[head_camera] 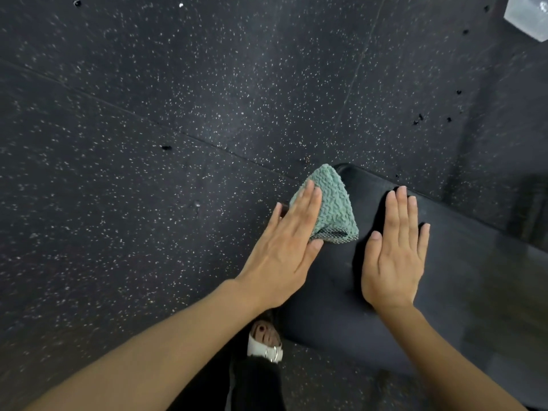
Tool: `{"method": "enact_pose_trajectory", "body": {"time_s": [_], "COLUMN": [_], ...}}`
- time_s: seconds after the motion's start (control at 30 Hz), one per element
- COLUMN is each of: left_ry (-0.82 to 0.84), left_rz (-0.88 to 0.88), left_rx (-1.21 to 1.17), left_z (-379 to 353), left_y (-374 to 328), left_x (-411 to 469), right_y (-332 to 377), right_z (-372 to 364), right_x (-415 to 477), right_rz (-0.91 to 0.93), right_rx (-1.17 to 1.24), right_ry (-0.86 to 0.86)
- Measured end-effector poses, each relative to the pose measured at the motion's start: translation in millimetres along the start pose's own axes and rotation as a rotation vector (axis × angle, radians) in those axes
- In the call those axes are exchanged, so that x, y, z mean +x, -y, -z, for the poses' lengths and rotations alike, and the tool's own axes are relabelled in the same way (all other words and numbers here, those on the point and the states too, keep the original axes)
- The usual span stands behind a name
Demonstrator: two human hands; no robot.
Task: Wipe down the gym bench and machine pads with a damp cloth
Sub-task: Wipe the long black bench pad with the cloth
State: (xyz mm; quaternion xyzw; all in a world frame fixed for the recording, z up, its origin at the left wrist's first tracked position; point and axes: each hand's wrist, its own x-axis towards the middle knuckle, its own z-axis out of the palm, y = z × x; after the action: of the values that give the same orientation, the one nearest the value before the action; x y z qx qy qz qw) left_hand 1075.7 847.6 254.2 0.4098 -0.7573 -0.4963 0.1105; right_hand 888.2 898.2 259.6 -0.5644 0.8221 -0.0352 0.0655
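From the head camera, the left hand (286, 250) lies flat with straight fingers on the cloth (329, 207). The right hand (393, 259) presses flat on the bench (462, 280), holding nothing. The green, ribbed cloth is folded at the bench's far left corner, overhanging the edge. The speckled floor (148, 143) surrounds the bench.

You have bare bench pad (474, 292) to the right and near. Its far-left corner is taken by the cloth (329, 203), partly under the left hand (284, 247). The right hand (394, 256) spreads flat over mid-pad. Left and far, speckled floor (148, 114) lies open.
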Motion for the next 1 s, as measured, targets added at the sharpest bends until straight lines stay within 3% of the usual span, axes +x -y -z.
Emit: {"method": "enact_pose_trajectory", "body": {"time_s": [0.23,0.63,1.0], "left_ry": [-0.018,-0.063,-0.035], "left_rz": [0.024,0.048,0.03], "left_rx": [-0.035,-0.091,-0.038], "left_z": [-7,4,-5], "left_y": [4,3,3], "left_x": [-24,38,-11], "right_y": [1,0,-4], "right_z": [1,1,1], "right_x": [0,1,1], "right_rz": [-0.005,0.008,0.042], "right_rx": [0.018,0.022,0.011], "right_ry": [0.004,0.002,0.006]}}
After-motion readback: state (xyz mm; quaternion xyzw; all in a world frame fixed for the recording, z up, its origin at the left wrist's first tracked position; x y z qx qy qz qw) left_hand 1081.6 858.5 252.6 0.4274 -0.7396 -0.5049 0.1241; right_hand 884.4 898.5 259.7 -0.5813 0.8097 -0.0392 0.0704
